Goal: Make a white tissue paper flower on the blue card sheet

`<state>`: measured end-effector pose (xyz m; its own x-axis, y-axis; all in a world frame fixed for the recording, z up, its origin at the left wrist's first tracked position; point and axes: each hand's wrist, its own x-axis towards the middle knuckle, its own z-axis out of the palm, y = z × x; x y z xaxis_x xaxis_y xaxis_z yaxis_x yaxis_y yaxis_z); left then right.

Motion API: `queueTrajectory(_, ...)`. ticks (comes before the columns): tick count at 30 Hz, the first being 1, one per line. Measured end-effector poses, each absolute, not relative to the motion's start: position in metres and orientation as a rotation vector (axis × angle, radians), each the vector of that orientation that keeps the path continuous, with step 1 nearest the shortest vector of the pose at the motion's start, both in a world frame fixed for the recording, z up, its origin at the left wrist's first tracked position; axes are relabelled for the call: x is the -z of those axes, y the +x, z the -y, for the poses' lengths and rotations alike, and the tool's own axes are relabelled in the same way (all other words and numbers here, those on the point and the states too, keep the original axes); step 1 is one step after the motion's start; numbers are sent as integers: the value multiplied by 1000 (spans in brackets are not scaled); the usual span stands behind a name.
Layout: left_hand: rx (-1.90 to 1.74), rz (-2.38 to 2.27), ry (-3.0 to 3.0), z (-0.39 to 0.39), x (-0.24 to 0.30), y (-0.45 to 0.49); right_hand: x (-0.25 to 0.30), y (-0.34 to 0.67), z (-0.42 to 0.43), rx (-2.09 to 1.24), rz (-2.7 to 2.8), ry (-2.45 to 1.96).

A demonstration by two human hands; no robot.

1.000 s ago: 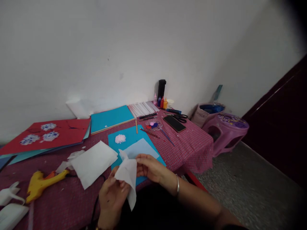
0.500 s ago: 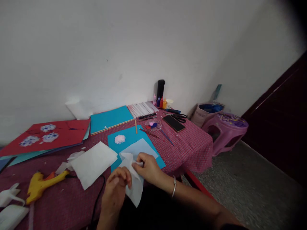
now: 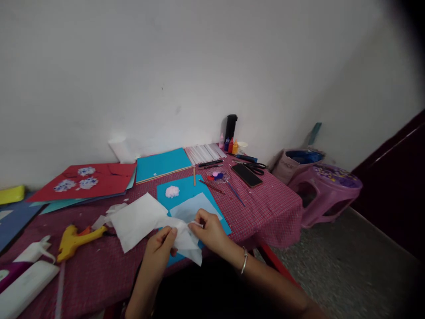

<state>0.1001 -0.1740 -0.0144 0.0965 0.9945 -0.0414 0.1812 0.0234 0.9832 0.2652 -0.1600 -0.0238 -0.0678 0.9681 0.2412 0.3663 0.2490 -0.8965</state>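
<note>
Both of my hands pinch a crumpled piece of white tissue paper (image 3: 187,239) just above the near edge of the table. My left hand (image 3: 161,246) grips its left side with thumb and fingers closed. My right hand (image 3: 209,230), with a bangle on the wrist, holds the right side in a closed pinch. Under them lies a blue card sheet (image 3: 186,188) carrying a pale blue paper (image 3: 195,206) and a small white tissue flower (image 3: 172,191). A larger flat white tissue sheet (image 3: 136,219) lies just left of my hands.
A yellow glue gun (image 3: 75,239) lies at the left on the pink checked tablecloth (image 3: 265,204). Red card (image 3: 89,179) and blue card stacks sit at the back. A phone (image 3: 246,174), scissors (image 3: 254,166), paint bottles (image 3: 229,144) and a black flask stand far right. A pink stool (image 3: 327,190) is beside the table.
My hands have lowered the tissue from upright to near the table and drawn it sideways between them. The camera view has shifted slightly left.
</note>
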Motion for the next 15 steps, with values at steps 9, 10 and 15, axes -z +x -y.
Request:
queueTrajectory(9, -856, -1186, 1519, 179, 13, 105, 8, 275, 166, -889, 1871, -1124)
queueTrajectory(10, -825, -1183, 1552, 180, 11, 106, 6, 275, 167, -844, 1911, -1127)
queueTrajectory(15, -694, -1170, 1558, 183, 8, 110, 9, 273, 167, -769, 1965, -1110)
